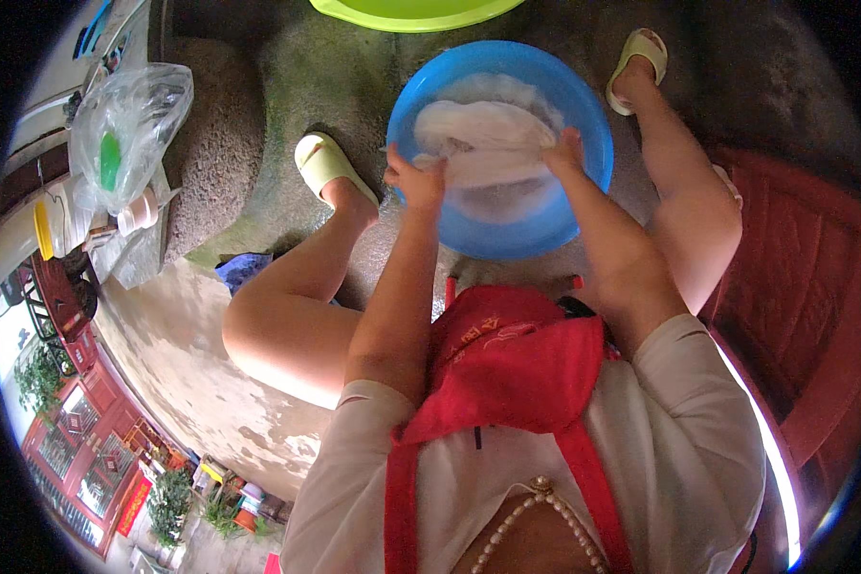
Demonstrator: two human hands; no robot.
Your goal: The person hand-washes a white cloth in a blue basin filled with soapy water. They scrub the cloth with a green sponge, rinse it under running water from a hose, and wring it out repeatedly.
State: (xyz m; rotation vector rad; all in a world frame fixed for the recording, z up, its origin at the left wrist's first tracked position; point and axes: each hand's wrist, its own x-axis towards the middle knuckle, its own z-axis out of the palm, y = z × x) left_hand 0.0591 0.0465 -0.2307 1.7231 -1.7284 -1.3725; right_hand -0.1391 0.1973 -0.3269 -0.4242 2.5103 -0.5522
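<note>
A wet white cloth point(484, 143) is stretched across a round blue plastic basin point(502, 240), bunched into a loose roll. My left hand point(420, 183) grips its left end near the basin's left rim. At the other end, my right hand point(565, 154) pinches the cloth between thumb and fingers. More pale fabric or suds point(499, 204) shows in the basin below the cloth; which of these I cannot tell. The basin rests on wet concrete between my feet.
A lime-green basin point(416, 21) stands beyond the blue one. Dark red wooden door panels point(796, 287) are at my right. Clear plastic bags point(133, 122) and a white cup point(138, 212) lie at the left, beside a rough stone ledge point(215, 143).
</note>
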